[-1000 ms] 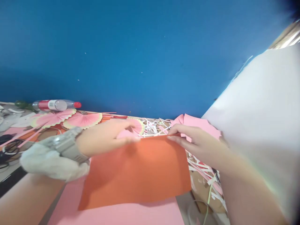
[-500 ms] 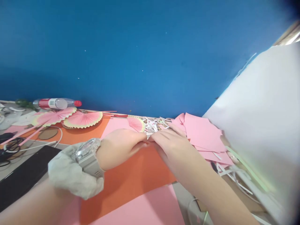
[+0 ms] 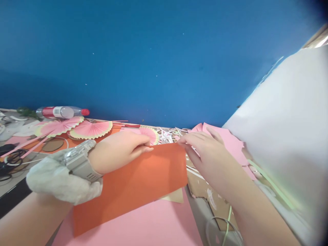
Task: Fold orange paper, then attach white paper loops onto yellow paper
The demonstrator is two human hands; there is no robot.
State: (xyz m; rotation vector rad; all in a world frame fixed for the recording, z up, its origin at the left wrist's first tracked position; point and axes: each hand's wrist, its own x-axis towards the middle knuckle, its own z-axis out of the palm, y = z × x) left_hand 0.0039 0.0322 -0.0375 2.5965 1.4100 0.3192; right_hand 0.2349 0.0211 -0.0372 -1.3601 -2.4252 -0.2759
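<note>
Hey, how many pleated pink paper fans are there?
3: first fan by the bottle, second fan just right of it, third fan between the left hand and the white paper strips. More may be hidden.

pink sheet [image 3: 143,223]: partly hidden by my orange sheet [image 3: 138,181], cut off below
bottle label [image 3: 52,112]: i can't read it
black object [image 3: 15,199]: cut off left
</note>
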